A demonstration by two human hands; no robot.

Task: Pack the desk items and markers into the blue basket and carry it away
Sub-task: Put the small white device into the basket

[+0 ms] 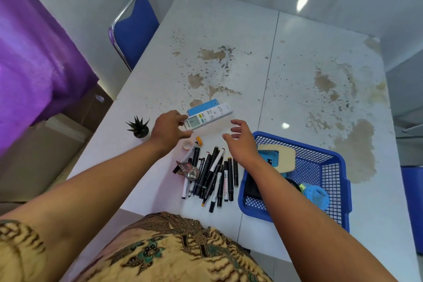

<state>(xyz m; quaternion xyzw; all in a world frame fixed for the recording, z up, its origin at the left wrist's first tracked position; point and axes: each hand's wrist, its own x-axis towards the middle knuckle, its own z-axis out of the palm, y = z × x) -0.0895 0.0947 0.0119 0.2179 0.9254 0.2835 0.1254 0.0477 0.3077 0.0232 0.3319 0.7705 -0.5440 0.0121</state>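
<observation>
Worn white table (297, 75), its coating flaked off in brown patches, fills most of the frame. At the bottom edge we see our patterned garment (174, 249) against its near side. Just beyond, in the lower middle, a pile of markers (212, 174) lies loose on the surface, with a correction tape dispenser (188, 170) resting on its left side. A small tape roll (187, 145) sits at the far end of the pile.

To the right of the markers stands the blue basket (325, 174), close to the near edge. Inside it we make out a beige block (281, 155), a black item (251, 186) and a light-blue item (317, 196).

Our right hand (242, 142) hovers over the table beside the basket's far left corner, fingers spread and relaxed, holding nothing. Our left hand (168, 131), at centre frame, pinches the display end of a white remote (209, 115), which lies across a flat blue object (201, 105). A small potted plant (138, 127) stands left of that hand.

Farther off, upper left, we see a blue chair (135, 30) and a purple curtain (34, 52).
</observation>
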